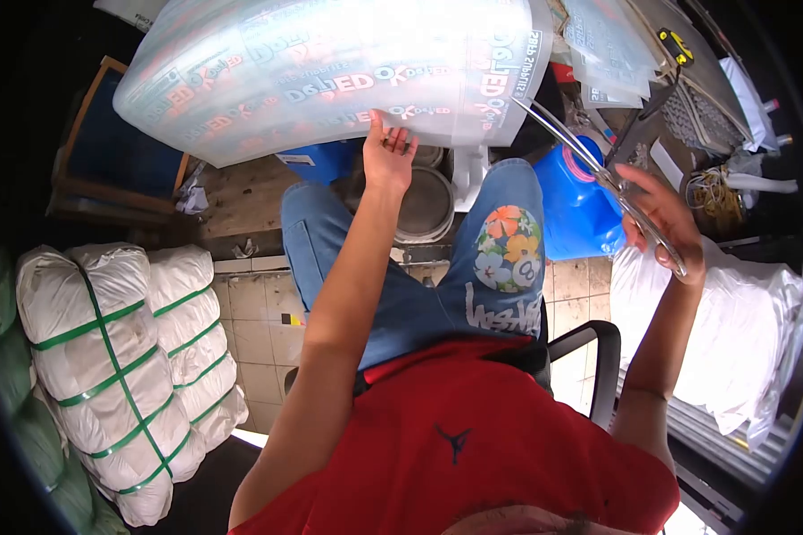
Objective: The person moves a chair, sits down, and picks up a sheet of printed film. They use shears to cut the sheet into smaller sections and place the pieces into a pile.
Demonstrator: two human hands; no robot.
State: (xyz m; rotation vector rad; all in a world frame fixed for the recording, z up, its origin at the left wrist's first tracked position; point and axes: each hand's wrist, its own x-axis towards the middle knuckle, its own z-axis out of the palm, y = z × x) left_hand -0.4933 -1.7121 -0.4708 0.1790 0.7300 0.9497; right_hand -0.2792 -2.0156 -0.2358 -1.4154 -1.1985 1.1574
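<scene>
Bag (330, 71): a big printed plastic pack lay across the top at 12 o'clock. Its long axis ran from 9 to 3 o'clock, and its near edge was over the knees.
Bundles (107, 357): white, green-strapped, stacked on the floor at 8 o'clock, well apart from both hands.
Jug (575, 205): blue, just under the bag's right corner, at 2 o'clock from the lap.
Scissors (571, 143): the long axis ran from 4 to 10 o'clock. The tips met the bag's right corner and the blades seemed slightly parted.
Right hand (665, 218): closed through the scissors' handles. The corner lay at 10 o'clock from it, with open room along that line.
Left hand (388, 152): fingers curled on the bag's near edge, pinching it. This hand was nearer the bag's middle.
</scene>
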